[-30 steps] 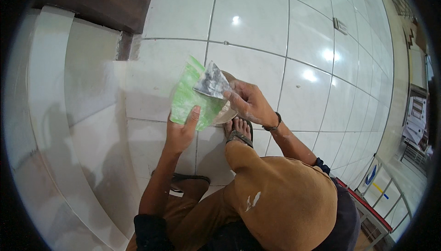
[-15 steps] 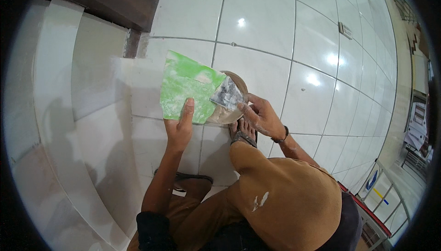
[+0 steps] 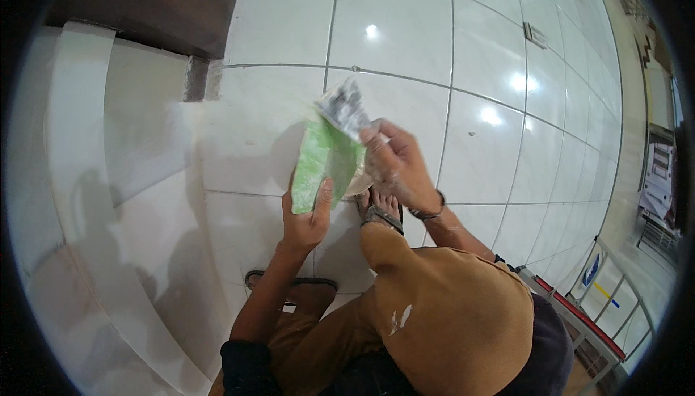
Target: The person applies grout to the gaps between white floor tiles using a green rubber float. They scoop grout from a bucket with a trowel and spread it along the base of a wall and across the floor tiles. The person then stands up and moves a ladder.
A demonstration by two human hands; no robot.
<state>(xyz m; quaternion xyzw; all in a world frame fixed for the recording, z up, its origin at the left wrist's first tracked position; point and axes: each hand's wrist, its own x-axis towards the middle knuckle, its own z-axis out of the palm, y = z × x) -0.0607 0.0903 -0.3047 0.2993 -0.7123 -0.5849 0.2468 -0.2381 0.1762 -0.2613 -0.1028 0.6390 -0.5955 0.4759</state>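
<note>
My left hand [image 3: 308, 226] grips the lower edge of a flexible green plastic putty spreader [image 3: 316, 168], thumb in front. White paste smears its face, and it looks turned partly edge-on. My right hand [image 3: 404, 168] is closed around a putty knife [image 3: 344, 108] whose grey blade is streaked with white. That blade lies against the spreader's upper edge. Behind them, close to my foot, a round beige container [image 3: 359, 182] shows only in part, so its contents are hidden.
White floor tiles [image 3: 391, 5] stretch ahead and to the right. Along my left runs a pale wall with a ledge [image 3: 90, 106], and a dark brown wooden piece [image 3: 145, 5] is at the upper left. A metal frame with a red edge [image 3: 579, 316] stands at the lower right.
My right hand has raised the putty knife up and left, from over the container to the spreader's top edge. My left hand has shifted right and turned the green spreader, which now looks narrower.
</note>
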